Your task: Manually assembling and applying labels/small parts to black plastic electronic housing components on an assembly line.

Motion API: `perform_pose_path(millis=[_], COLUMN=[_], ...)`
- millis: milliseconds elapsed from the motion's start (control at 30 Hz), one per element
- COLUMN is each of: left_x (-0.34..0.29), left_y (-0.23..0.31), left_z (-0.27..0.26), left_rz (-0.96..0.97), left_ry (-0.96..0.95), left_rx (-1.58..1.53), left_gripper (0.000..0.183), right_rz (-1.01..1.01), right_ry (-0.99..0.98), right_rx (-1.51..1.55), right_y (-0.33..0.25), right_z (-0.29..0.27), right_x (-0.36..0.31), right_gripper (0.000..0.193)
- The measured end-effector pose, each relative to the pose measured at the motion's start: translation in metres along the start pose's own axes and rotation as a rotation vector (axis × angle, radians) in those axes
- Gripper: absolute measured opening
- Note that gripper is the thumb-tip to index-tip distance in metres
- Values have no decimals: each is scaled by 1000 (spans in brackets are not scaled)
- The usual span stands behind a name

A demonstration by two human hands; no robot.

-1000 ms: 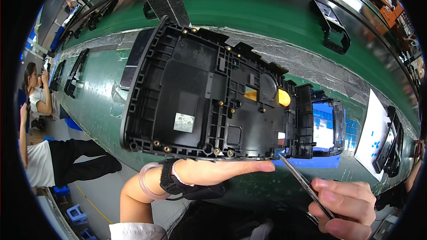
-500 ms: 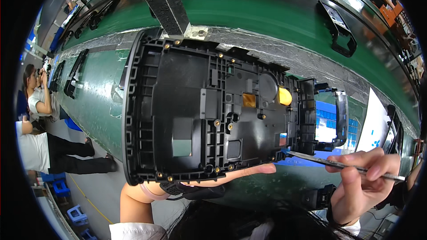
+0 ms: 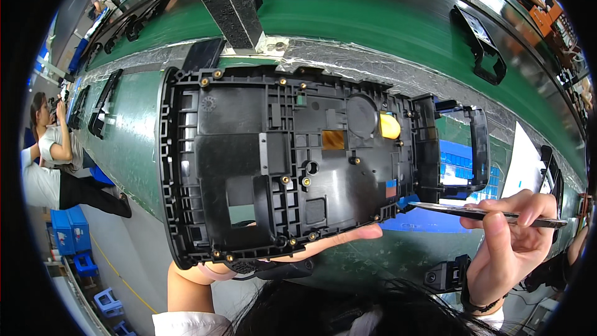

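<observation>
A large black plastic housing (image 3: 261, 126) with ribs and brass inserts is held up in front of me, an open frame at its right end. My left hand (image 3: 341, 240) grips it from beneath; most of those fingers are hidden behind it. Yellow-orange patches (image 3: 390, 126) show in its surface. My right hand (image 3: 511, 250) pinches a pair of metal tweezers (image 3: 443, 209), pointing left. Their tips are at a small blue piece (image 3: 407, 201) by the housing's lower right edge; whether they grip it I cannot tell.
Beyond the housing runs a green conveyor belt (image 3: 360, 18) carrying black frames (image 3: 479, 43). A metal post (image 3: 233, 12) rises at the belt's near edge. Blue trays (image 3: 457, 162) and a white sheet (image 3: 521, 162) lie at the right. Another person (image 3: 50, 143) stands at the left; blue stools (image 3: 109, 302) are below.
The housing has shifted slightly left and its left end has dropped. The tweezers' tips have moved slightly up and right. Frames on the belt have shifted right.
</observation>
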State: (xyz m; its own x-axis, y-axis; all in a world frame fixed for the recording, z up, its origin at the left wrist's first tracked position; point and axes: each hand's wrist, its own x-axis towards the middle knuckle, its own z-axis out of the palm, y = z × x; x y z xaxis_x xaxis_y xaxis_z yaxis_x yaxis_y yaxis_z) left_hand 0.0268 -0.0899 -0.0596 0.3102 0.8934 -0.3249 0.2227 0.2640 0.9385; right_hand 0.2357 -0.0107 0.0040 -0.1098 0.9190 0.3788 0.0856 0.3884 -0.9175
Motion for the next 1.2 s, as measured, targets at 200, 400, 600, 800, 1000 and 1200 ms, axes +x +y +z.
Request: perform_pose_path(millis=[200,400,600,800,1000,1200], left_x=[-6,-3,40,56,62,112], left_y=[7,17,33,19,59,129], left_z=[-5,-11,10,11,2,-12], left_rz=[-2,-5,71,655,599,630], left_ry=[-10,-25,-6,366,326,205], left_rx=[-72,-148,-320,-679,-547,-463], left_gripper=[32,33,36,53,51,31], right_rz=[1,-16,-32,-5,-7,231], right_ry=[4,24,-9,299,854,909], right_rx=[0,-6,34,-73,-565,-985], right_y=[0,1,-6,-10,-3,59], right_z=[1,-4,-19,-86,-254,-377], right_x=[1,2,3,-18,-110,-219], right_gripper=[19,19,18,22,8,8])
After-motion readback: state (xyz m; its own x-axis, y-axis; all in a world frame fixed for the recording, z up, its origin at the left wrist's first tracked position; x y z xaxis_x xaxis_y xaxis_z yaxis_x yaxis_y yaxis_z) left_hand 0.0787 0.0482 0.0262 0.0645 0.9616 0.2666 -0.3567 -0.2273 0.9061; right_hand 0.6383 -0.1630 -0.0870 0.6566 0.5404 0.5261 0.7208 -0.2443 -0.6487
